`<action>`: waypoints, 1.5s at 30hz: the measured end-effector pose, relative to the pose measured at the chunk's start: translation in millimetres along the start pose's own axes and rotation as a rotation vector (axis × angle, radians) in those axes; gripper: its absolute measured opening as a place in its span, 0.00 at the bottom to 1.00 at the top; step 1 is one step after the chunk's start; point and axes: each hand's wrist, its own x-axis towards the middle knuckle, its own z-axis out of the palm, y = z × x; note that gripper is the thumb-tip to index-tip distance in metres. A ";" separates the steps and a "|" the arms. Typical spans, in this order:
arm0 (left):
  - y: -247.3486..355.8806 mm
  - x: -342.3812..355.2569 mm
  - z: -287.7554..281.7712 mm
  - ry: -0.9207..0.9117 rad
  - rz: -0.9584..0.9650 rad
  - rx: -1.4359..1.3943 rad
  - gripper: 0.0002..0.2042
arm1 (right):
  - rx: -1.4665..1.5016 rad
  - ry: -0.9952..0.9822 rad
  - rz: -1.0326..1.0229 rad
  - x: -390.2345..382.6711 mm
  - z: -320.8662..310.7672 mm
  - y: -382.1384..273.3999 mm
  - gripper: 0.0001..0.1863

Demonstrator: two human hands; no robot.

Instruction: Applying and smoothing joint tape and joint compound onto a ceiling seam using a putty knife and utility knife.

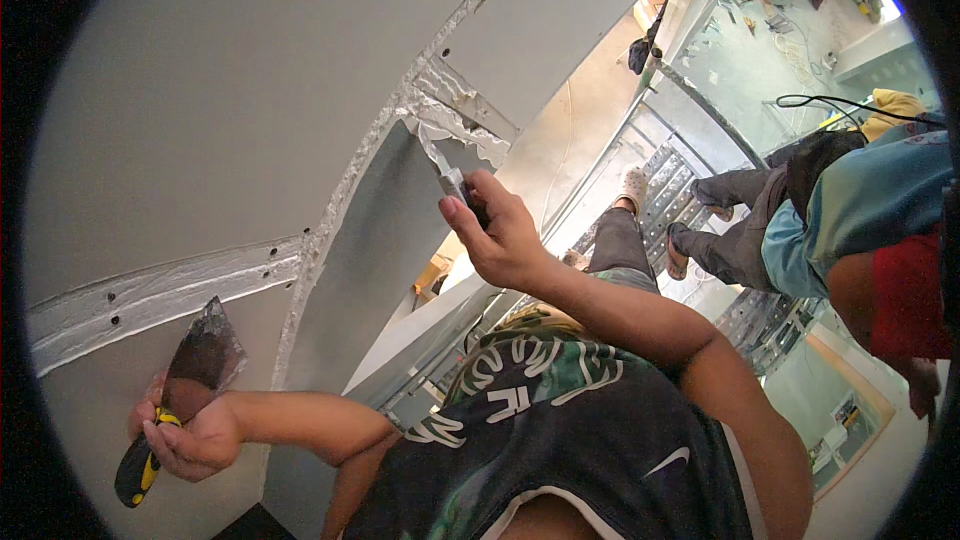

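Note:
My left hand (205,435) is closed around the yellow-and-black handle of a wide putty knife (205,360), whose dark blade is smeared with compound and points up beside a grey plasterboard panel (200,140). In my right hand (508,235) is a narrow knife (443,168) with a grey metal body. Its whitish tip is at a rough white joint (450,120) where the boards meet; whether it touches is hard to tell. White compound (200,290) covers a seam dotted with dark screw heads, and a rough white seam (345,180) curves between the panels.
I stand on a perforated metal scaffold platform (665,200) with rails at its side. Close on the right is another person in a blue top (870,200), standing on the same platform. Far below, the floor (740,40) carries scattered tools, cables and debris.

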 end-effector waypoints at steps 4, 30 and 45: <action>7.7 7.4 -0.1 -0.074 -0.086 -0.024 0.17 | -0.526 0.143 -0.265 5.7 -17.9 -5.8 0.15; 16.0 3.9 6.9 -0.023 -0.170 -0.156 0.16 | -0.223 0.090 -0.198 -16.2 -12.6 -1.8 0.12; 24.2 10.9 19.4 -0.077 -0.116 -0.106 0.16 | -0.090 0.116 -0.207 8.9 1.1 29.3 0.14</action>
